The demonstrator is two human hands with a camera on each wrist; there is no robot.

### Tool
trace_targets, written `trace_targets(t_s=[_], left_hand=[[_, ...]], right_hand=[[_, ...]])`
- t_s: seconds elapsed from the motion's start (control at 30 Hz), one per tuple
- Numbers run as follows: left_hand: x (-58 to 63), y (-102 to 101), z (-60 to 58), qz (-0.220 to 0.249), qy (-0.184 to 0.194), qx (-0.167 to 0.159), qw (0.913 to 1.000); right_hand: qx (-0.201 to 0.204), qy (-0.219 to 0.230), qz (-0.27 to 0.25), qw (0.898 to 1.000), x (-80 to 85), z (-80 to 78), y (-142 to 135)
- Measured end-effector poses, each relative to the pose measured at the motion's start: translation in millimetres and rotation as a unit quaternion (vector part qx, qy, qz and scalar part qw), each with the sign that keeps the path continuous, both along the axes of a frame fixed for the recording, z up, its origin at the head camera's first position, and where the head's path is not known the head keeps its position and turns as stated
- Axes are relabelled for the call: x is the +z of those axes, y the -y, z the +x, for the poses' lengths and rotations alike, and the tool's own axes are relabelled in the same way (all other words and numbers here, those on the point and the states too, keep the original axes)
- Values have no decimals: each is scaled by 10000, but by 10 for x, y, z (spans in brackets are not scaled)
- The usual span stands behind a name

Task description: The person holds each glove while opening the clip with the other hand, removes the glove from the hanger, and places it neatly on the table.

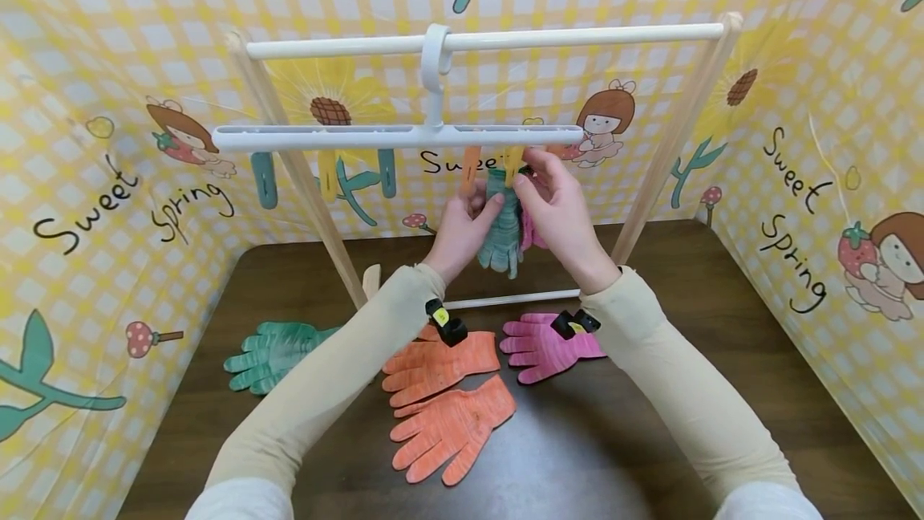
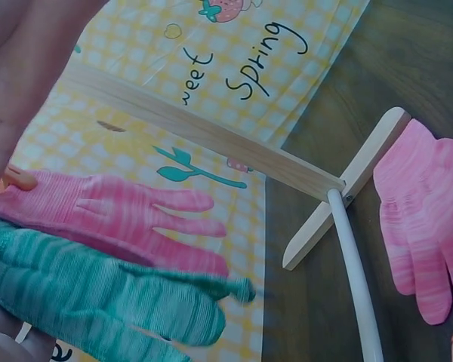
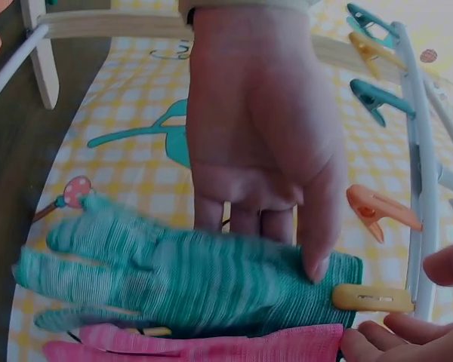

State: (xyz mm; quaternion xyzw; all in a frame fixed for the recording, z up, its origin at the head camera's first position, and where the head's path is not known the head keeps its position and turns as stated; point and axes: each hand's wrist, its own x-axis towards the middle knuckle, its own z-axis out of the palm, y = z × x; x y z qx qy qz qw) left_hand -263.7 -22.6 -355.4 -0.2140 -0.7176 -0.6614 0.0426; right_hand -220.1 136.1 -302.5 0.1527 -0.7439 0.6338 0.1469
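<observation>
A green knit glove (image 1: 500,223) hangs fingers down under the white hanger (image 1: 325,136), a yellow clip (image 3: 374,298) biting its cuff. My left hand (image 1: 462,227) pinches the glove just below that cuff, thumb on the near face (image 3: 317,264). Close around the yellow clip is my right hand (image 1: 559,207); the right wrist view shows its thumb and fingers spread apart, with gaps to the clip. Next to the green glove hangs a pink glove (image 2: 128,215), an orange clip (image 2: 19,178) at its cuff, mostly hidden in the head view.
Teal clips (image 1: 265,180), a yellow clip (image 1: 328,175) and an orange clip (image 1: 471,171) dangle from the hanger, hooked on a wooden rack's white rod (image 1: 577,37). On the dark table (image 1: 577,456) lie orange gloves (image 1: 453,430), a green glove (image 1: 277,355) and a pink glove (image 1: 545,347).
</observation>
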Motion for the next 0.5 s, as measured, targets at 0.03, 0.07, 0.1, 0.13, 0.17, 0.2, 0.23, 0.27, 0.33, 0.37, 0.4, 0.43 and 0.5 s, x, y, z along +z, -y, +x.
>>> trace_targets(t_s=[0.03,0.07,0.1,0.13,0.17,0.2,0.23,0.27,0.33,0.37,0.4,0.43,0.5], left_hand=[[-7,9,5,12,6,-37,10000],[-12,17,12,36,33,-82,10000],[-16,26,19,43,59,-105,9999],[-18,37,28,50,105,-112,9999],[-22,48,31,69,139,-115,9998],[-23,59,37,91,191,-117,9997],[-21,71,43,115,239,-124,9996],[-20,83,48,135,297,-124,9994],[-23,108,54,171,362,-121,9991],[-24,119,58,203,391,-135,9989],[-25,130,65,229,416,-152,9988],[-26,141,71,247,429,-163,9986],[-30,157,78,290,450,-187,9984]], right_hand=[[59,51,28,10000,-5,-6,8],[108,105,73,9999,-8,-9,13],[148,165,115,9997,-14,-14,15],[174,217,157,9995,-15,-16,19],[176,246,208,9993,-17,-20,21],[173,264,256,9992,-19,-26,22],[164,271,296,9991,-16,-31,25],[154,261,341,9990,-11,-33,27],[139,211,419,9988,-8,-44,29],[134,179,449,9987,-6,-46,30],[123,147,473,9987,-4,-48,32],[114,128,490,9987,0,-48,32],[98,127,527,9985,-6,-60,28]])
